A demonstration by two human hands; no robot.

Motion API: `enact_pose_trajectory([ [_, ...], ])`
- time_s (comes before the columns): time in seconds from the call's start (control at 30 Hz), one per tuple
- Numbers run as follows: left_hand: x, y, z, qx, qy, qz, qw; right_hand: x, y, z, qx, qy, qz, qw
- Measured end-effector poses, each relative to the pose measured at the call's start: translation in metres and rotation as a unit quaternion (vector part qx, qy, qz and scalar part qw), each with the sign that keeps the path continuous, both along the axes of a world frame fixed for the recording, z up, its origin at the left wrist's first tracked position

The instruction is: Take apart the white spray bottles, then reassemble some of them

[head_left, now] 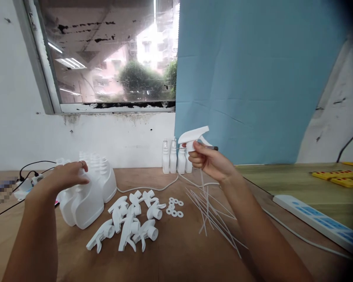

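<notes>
One right hand (206, 159) — curled, aloft

Left hand (72, 174) covers the tops of some large bottles (90, 209); finger contact unclear. Right hand (207, 157) hides much of a dark-ended rod (214, 148) and the base of the spray head (193, 135). Rightmost small bottle (189, 165): partly behind those fingers. Power strip (312, 216): far end lost in shadow. Yellow trays (341, 179): cut by right edge. Trees (141, 76) beyond window (111, 47): blurred.
</notes>
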State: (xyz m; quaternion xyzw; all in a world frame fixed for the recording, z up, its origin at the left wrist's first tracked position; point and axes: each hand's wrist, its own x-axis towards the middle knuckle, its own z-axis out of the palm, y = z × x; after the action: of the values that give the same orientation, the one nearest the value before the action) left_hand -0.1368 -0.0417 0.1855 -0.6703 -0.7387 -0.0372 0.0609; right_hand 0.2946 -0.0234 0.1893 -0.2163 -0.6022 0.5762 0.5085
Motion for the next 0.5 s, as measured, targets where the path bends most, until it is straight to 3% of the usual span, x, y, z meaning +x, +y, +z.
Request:
enact_pose_trajectory([
  [0.2, -0.005, 0.012, -0.006, 0.021, -0.013, -0.032, 0.999, 0.034, 0.010, -0.058, -0.152, -0.072, -0.050, 0.984],
  [0.3, -0.001, 0.007, -0.004, 0.070, 0.015, -0.049, 0.996, 0.046, 0.024, -0.082, -0.183, -0.071, -0.107, 0.975],
  [0.5, 0.028, -0.014, 0.006, 0.142, 0.026, -0.192, 0.971, 0.054, 0.056, -0.119, -0.226, -0.102, -0.150, 0.957],
])
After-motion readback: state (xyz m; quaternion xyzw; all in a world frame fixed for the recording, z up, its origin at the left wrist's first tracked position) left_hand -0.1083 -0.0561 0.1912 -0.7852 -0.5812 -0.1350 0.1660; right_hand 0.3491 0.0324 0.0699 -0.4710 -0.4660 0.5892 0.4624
